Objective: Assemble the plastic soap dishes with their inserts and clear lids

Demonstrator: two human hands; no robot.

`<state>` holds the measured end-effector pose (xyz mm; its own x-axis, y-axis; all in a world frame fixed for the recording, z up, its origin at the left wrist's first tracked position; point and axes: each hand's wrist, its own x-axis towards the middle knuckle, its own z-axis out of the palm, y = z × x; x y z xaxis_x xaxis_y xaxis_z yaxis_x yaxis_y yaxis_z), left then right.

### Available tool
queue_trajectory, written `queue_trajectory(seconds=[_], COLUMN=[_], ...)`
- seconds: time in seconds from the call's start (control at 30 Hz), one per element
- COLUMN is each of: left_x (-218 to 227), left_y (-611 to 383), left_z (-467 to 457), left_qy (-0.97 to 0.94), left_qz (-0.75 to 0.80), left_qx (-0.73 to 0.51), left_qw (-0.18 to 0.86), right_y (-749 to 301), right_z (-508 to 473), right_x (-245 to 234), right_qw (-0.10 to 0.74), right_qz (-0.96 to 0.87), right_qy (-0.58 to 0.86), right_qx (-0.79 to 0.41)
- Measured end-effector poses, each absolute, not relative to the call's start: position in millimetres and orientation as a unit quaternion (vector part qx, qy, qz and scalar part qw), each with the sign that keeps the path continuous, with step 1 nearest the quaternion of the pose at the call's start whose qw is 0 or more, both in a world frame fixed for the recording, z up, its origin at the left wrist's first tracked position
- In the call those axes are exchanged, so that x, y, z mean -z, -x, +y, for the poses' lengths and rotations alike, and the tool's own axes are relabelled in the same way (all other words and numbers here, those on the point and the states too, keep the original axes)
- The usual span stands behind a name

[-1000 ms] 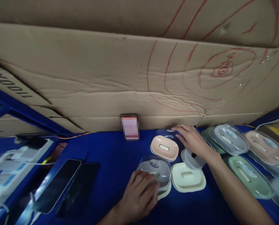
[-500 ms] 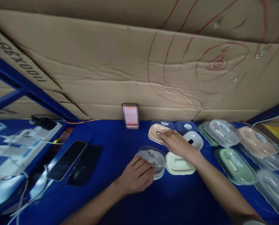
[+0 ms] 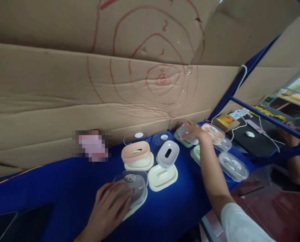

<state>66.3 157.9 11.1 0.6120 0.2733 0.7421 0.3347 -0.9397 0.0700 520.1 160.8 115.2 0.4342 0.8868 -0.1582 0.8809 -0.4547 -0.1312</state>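
My left hand point(image 3: 112, 201) lies with fingers apart over a grey soap box with a clear lid point(image 3: 136, 181); a cream base shows under it. Stretched out to the back right, my right hand point(image 3: 192, 130) is spread over a clear-lidded soap box point(image 3: 181, 128) with a green base. Whether its fingers touch the lid I cannot tell. Between my hands, a peach slotted tray point(image 3: 133, 153) sits on a cream base point(image 3: 142, 164). A whitish slotted tray point(image 3: 168, 153) leans against another cream base point(image 3: 162, 178).
Loose clear lids point(image 3: 162, 138) lie along the cardboard wall point(image 3: 51, 84). Lidded peach point(image 3: 212, 132) and grey boxes point(image 3: 233, 166) stand at the right edge of the blue table point(image 3: 64, 188). A blue frame post point(image 3: 230, 89) rises beyond. Another person's arm point(image 3: 297, 158) shows far right.
The view has swung right. My right hand has left the peach tray and reached right to the lidded boxes. The peach tray now sits on a cream base. My left hand stays by the grey box.
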Motion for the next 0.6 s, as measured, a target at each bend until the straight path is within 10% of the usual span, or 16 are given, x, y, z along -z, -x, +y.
queue_trajectory(seconds=[0.6], left_x=[-10], left_y=[-54], left_z=[180], left_qy=[0.894], left_qz=[-0.180], left_qx=[0.410], left_qw=[0.013], right_y=[-399], right_z=[182], right_x=[-107], right_qw=[0.127], right_qz=[-0.812], right_qy=[0.539], right_qx=[-0.185])
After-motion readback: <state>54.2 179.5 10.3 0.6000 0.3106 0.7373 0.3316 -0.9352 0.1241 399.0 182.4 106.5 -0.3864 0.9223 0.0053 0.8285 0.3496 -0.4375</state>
